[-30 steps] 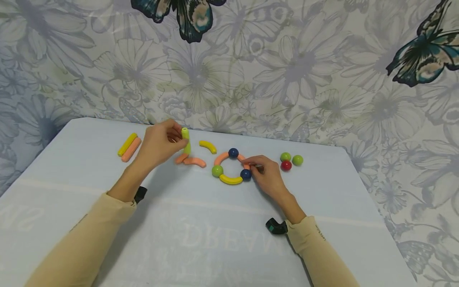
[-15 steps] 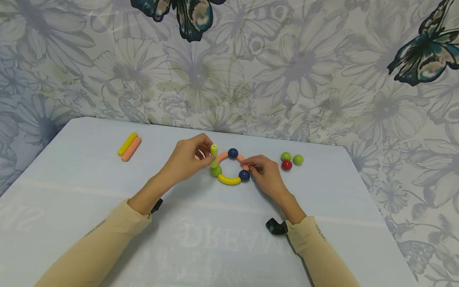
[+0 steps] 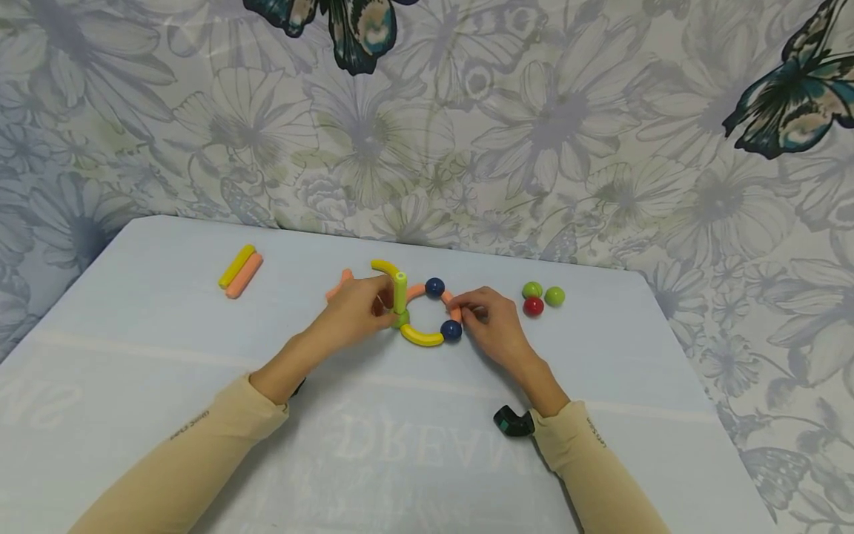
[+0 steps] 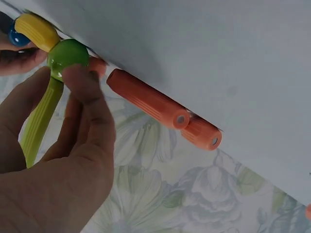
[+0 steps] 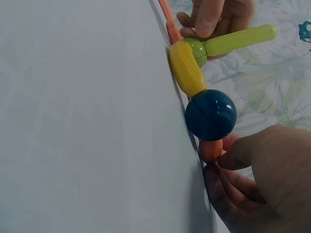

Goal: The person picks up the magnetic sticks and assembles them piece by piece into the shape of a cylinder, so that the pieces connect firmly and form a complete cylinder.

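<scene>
Where a lime stick (image 3: 400, 294) stands, left hand (image 3: 352, 310) now lower, pinching green ball (image 4: 67, 54) beneath, right hand (image 3: 494, 322) still pinching orange piece (image 5: 209, 150).

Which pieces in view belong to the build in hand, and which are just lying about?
Job:
green ball, pinched by the left hand
light-green stick, upright on that ball
orange ring piece, held by the right hand
yellow ring piece
dark blue balls

Lying about, perhaps spares:
yellow stick
orange stick beside it
loose yellow curve
loose orange pieces
two green balls
red ball
</scene>
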`<state>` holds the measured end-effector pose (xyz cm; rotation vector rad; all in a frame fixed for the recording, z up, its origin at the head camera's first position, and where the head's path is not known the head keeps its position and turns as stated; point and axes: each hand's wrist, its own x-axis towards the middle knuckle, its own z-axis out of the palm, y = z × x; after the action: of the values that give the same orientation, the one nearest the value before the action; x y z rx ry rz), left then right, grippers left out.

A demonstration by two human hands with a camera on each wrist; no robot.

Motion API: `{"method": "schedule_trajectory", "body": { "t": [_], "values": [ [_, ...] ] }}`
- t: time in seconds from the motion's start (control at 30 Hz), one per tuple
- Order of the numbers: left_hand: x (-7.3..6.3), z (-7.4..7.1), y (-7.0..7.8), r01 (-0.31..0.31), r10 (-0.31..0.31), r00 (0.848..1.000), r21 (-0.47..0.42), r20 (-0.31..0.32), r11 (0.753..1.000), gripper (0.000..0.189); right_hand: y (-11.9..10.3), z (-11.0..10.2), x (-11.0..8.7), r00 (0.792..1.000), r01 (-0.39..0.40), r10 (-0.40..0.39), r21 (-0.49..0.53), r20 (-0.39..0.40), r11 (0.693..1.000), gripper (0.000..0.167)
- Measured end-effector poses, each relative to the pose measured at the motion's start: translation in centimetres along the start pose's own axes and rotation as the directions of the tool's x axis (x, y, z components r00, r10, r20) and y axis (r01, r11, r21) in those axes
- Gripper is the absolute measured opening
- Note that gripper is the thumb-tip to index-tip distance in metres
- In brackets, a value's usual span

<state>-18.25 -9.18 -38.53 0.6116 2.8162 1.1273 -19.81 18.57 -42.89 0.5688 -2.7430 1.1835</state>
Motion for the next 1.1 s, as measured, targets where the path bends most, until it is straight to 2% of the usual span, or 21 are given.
{"method": "schedule_trajectory", "body": {
  "t": [0.23,0.4,0.63,0.73,0.9,0.97,1.1],
  "values": [
    [-0.3,0.4,0.1,0.049,-0.053,0.998,0.097,0.036,0.994,0.029,-0.7,-0.1,0.1,1.000,0.008,-0.008,-0.021,0.005,1.000,0.023],
    [-0.6,0.3,0.4,0.086,-0.091,0.994,0.080,0.059,0.993,0.020,-0.5,0.0,0.2,1.000,0.020,-0.020,-0.016,0.019,1.000,0.026],
    [-0.6,0.9,0.2,0.059,-0.061,0.988,0.020,0.145,0.998,0.019,0.0,-0.4,0.2,0.997,0.039,-0.038,-0.023,0.063,0.999,0.039],
    [-0.6,1.0,0.2,0.055,-0.053,0.985,-0.006,0.161,0.998,0.016,0.0,-0.6,0.2,0.996,0.027,-0.025,-0.028,0.081,0.999,0.041],
    [-0.6,0.7,0.4,0.091,-0.087,0.980,-0.012,0.177,0.996,0.015,-0.4,-1.2,0.2,0.996,0.000,0.005,-0.059,0.093,0.998,0.046],
    [-0.6,0.6,0.5,0.103,-0.100,0.979,-0.011,0.179,0.995,0.015,-0.6,-1.3,0.2,0.996,0.019,-0.013,-0.069,0.093,0.997,0.044],
    [-0.6,0.6,0.4,0.100,-0.098,0.980,-0.004,0.175,0.995,0.017,-0.8,-1.1,0.4,0.992,0.105,-0.097,-0.094,0.082,0.990,0.036]
  ]
}}
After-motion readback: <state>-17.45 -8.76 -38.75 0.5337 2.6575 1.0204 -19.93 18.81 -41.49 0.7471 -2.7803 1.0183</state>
